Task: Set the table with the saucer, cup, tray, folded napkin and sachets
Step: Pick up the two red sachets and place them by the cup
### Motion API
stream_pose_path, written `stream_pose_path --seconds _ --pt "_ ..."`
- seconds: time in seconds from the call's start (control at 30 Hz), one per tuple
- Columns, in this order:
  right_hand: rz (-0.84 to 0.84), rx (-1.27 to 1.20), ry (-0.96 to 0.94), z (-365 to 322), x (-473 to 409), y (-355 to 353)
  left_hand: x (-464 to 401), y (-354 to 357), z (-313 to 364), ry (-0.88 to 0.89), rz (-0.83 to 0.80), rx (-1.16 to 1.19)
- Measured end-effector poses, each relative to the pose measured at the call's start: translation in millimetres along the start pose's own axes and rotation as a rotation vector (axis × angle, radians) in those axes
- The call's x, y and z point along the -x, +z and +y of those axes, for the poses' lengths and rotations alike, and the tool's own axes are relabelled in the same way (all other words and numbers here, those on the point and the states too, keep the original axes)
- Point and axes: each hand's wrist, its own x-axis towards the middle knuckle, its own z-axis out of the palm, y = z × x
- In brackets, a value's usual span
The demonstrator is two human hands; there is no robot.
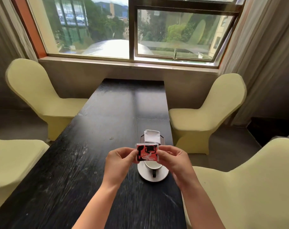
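Sachets point(147, 153) are being held up over the place setting, pinched from both sides — the left hand point(119, 160) is gripping the left edge between thumb and fingertips, and the right hand point(172, 158) is gripping the right edge the same way, with the remaining fingers of each curled loosely rather than spread. The red-and-black printed face is turning toward the camera, and a thin white edge showing behind its top suggests more than one packet is stacked together; holding both ends like this is probably a way of squaring the stack and keeping the print upright before it is set down. Below the hands, the white cup point(153, 165) is sitting in the middle of its saucer point(152, 176) with the dark handle pointing back toward the person, which is keeping it easy to reach from the seat at this end. Just beyond, the folded napkin point(151, 136) is standing on the dark tray point(162, 140), near the right edge of the black table point(94, 146) — the sachets are partly hiding the tray's near end, so I cannot tell what room is free there. Judging by this, saucer, cup, tray and napkin are already placed, and the sachets are the last piece, likely heading for the tray beside the napkin.
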Motion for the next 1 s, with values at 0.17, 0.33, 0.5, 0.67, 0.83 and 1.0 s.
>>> stream_pose_path --seconds 0.17,0.33,0.5,0.67,0.83,1.0 --pt "0.06 0.044 0.046 6 -27 -11 -23 13 -9 -0.037 -0.051 -0.031" --pt "0.172 0.19 0.145 19 -68 -16 -69 26 -31 -0.125 -0.108 -0.045" --pt "0.24 0.31 0.18 24 -119 -22 -122 47 -48 -0.24 -0.174 -0.06" --pt "0.218 0.32 0.164 23 -199 -31 -199 76 -62 -0.242 -0.151 -0.092" --pt "0.167 0.344 0.258 68 -277 -52 -260 108 -118 -0.27 -0.122 -0.211" --pt "0.225 0.44 0.407 149 -310 -75 -276 134 -201 -0.413 -0.07 -0.297"
